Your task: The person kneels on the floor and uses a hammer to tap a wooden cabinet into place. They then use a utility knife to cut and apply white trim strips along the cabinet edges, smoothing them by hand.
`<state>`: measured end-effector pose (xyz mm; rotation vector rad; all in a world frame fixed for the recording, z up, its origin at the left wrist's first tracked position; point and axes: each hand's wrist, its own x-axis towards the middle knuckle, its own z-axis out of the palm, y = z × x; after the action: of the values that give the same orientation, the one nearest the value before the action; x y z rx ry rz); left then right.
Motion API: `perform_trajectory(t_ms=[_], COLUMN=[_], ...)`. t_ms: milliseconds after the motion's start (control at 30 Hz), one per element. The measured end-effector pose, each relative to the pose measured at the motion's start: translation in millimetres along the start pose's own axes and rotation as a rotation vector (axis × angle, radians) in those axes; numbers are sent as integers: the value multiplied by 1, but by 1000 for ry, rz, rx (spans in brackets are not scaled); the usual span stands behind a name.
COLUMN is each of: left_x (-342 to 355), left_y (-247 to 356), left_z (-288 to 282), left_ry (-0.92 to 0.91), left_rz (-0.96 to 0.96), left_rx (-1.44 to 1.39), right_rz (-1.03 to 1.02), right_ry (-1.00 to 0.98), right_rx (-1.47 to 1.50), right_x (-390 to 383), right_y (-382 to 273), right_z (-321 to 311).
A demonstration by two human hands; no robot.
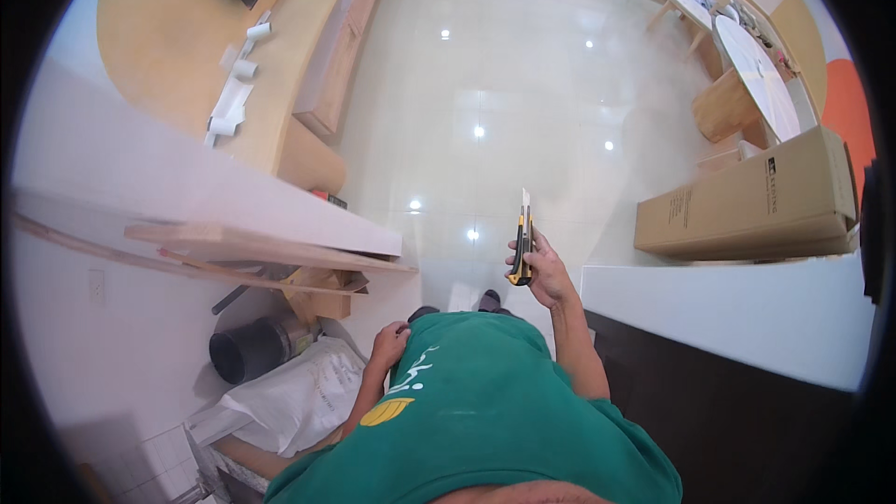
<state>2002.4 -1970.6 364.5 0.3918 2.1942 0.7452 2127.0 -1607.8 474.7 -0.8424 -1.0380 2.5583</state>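
My right hand (551,271) is closed around a utility knife (523,252) with a black and yellow handle. The knife points away from me, and its metal blade sticks out at the far end. I hold it in front of my body, above the pale tiled floor. My left hand (390,345) hangs low at my left side, close to the green shirt (485,373). Its fingers are mostly hidden from view, so what they do cannot be made out.
A long cardboard box (747,201) lies on a white surface (719,313) to the right. Behind it stand a round table (758,75) and a chair (691,11). A wooden counter (313,37) runs along the left. Below its ledge are a black cylinder (250,352) and a white bag (299,392).
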Motion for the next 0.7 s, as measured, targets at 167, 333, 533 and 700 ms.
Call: perform_trajectory(t_ms=[167,333,533,700], left_x=[79,179,324,423], left_y=[103,140,227,328], left_z=[12,4,-18,-67], left_ry=[1,-52,-103,5], left_rz=[75,100,253,287], left_rx=[129,249,300,293], right_rz=[-173,-276,-300,-331], right_ry=[-32,-78,134,209], right_rx=[-72,113,18,20], right_x=[52,122,233,302], right_y=[-92,-166,-234,-287], right_z=[-9,9,4,12])
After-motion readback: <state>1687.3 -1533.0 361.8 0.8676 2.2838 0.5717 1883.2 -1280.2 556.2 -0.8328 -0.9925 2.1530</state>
